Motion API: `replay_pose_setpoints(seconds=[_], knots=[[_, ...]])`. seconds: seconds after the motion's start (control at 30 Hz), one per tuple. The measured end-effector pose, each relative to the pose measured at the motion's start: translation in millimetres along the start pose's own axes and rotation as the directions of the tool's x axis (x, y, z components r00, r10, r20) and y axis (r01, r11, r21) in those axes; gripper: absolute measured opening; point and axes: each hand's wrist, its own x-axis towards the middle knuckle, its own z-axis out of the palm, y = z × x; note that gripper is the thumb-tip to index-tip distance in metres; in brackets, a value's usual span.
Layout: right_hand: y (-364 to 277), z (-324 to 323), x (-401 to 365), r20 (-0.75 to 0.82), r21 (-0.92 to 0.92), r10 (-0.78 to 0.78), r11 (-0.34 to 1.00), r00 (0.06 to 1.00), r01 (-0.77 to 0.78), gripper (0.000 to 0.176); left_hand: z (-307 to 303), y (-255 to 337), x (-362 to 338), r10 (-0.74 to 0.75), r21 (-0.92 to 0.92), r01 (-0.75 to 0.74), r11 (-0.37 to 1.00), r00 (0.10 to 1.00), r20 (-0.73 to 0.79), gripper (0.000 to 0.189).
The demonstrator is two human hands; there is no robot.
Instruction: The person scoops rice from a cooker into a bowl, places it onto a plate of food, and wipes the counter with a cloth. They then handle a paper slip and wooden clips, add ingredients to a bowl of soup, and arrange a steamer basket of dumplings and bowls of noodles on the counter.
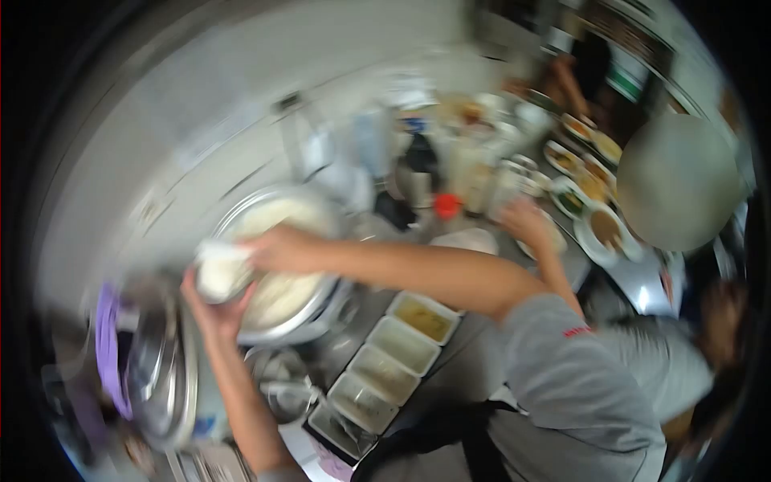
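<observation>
A small bowl of white rice (221,279) is cupped from below in my left hand (215,313), beside the rim of a large round rice cooker (333,304). My right hand (283,247) reaches across the open cooker, closed on a white paddle-like tool (215,250) that lies over the top of the bowl. Motion blur hides the tool's exact shape. White rice (277,301) fills much of the cooker, partly covered by my right hand and forearm.
A row of white food tubs (385,373) stands right of the cooker. A metal lid (157,365) and purple cloth (111,349) are at left. Bottles, a red cap (447,206) and filled dishes (594,181) crowd the back right. A co-worker's hand (526,221) reaches in there.
</observation>
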Motion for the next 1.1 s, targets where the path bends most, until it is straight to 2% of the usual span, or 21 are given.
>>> replay_pose_setpoints(seconds=[0.1, 0.2, 0.3, 0.33, 0.37, 0.4, 0.43, 0.5, 0.57, 0.6, 0.63, 0.67, 0.7, 0.77, 0.8, 0.83, 0.87, 0.9, 0.93, 1.0, 1.1], knots=[[-30, -12, -17, 0.032, -0.226, 0.039, 0.974, 0.999, -0.031, 0.039, 3, 0, 2, 0.020, 0.065, -0.018, 0.998, 1.000, -0.020, 0.068], [-37, -26, -22, 0.140, -0.233, 0.019, 0.972, 0.990, 0.014, 0.037, 2, -3, 2, -0.035, 0.078, 0.033, 0.996, 0.999, 0.018, 0.066], [-33, -29, -20, 0.103, -0.240, -0.014, 0.970, 0.995, 0.039, 0.037, 10, -9, -2, 0.026, 0.006, -0.026, 1.000, 1.000, 0.016, 0.063], [-33, -25, -20, 0.051, -0.160, 0.024, 0.987, 0.998, -0.016, 0.039, 12, -9, -2, 0.084, -0.072, -0.078, 0.994, 0.993, 0.078, 0.061], [-34, -19, -24, -0.045, 0.090, 0.199, 0.977, 0.979, -0.194, 0.040, 13, -9, -2, 0.120, -0.120, -0.111, 0.987, 0.990, 0.072, 0.061], [-44, -18, -31, -0.087, 0.343, 0.380, 0.879, 0.921, -0.331, 0.042, 14, -10, -1, 0.162, -0.171, -0.149, 0.974, 0.985, 0.062, 0.061], [-51, -14, -33, -0.073, 0.573, 0.552, 0.705, 0.831, -0.418, 0.044, 16, -11, 0, 0.208, -0.224, -0.192, 0.955, 0.977, 0.050, 0.060], [-46, 15, -32, -0.023, 0.570, 0.521, 0.708, 0.853, -0.417, 0.051, 12, -13, -2, 0.308, -0.189, -0.311, 0.932, 0.950, -0.042, 0.057], [-67, 26, -39, -0.002, 0.529, 0.468, 0.751, 0.884, -0.396, 0.054, 9, -19, 5, 0.363, -0.113, -0.370, 0.922, 0.929, -0.074, 0.054], [-60, 47, -32, -0.131, 0.384, 0.390, 0.867, 0.911, -0.316, 0.054, -3, -24, 17, 0.343, -0.205, -0.342, 0.917, 0.939, -0.030, 0.052], [-52, 67, -25, -0.247, 0.222, 0.286, 0.947, 0.926, -0.233, 0.055, 0, -27, 14, 0.378, -0.173, -0.385, 0.907, 0.923, -0.070, 0.053], [-58, 64, -26, -0.195, 0.227, 0.304, 0.939, 0.932, -0.259, 0.055, 9, -34, 7, 0.414, -0.141, -0.426, 0.894, 0.904, -0.104, 0.055], [-52, 64, -25, -0.162, 0.185, 0.243, 0.960, 0.956, -0.212, 0.055, 15, -36, 4, 0.450, -0.111, -0.464, 0.879, 0.883, -0.134, 0.056], [-29, 57, -20, -0.081, 0.095, 0.117, 0.990, 0.990, -0.109, 0.054, 6, -33, 3, 0.425, -0.170, -0.438, 0.883, 0.899, -0.108, 0.059], [-79, -5, -28, 0.280, 0.249, 0.410, 0.843, 0.868, -0.478, 0.052, 5, -30, 4, 0.413, -0.196, -0.425, 0.884, 0.905, -0.099, 0.060], [-62, -6, -23, 0.181, 0.140, 0.245, 0.952, 0.953, -0.271, 0.052, 13, -26, -3, 0.357, -0.244, -0.374, 0.895, 0.927, -0.112, 0.060], [-29, -3, -18, 0.104, 0.020, 0.056, 0.998, 0.993, -0.059, 0.051, 18, -23, -15, 0.294, -0.284, -0.318, 0.905, 0.948, -0.125, 0.061], [-28, -10, -17, 0.050, -0.108, -0.138, 0.984, 0.989, 0.142, 0.051, 20, -21, -22, 0.222, -0.320, -0.255, 0.912, 0.965, -0.138, 0.062], [-27, -14, -21, -0.030, -0.153, -0.292, 0.947, 0.956, 0.284, 0.047, 17, -19, -21, 0.159, -0.356, -0.196, 0.913, 0.979, -0.131, 0.061], [-32, -24, -23, 0.078, -0.262, -0.211, 0.939, 0.974, 0.224, 0.045, 10, -16, -18, 0.122, -0.350, -0.154, 0.924, 0.986, -0.112, 0.064], [-26, -24, -34, 0.074, -0.323, -0.099, 0.939, 0.992, 0.117, 0.045, 15, -21, -17, 0.067, -0.321, -0.098, 0.942, 0.992, -0.106, 0.066]])
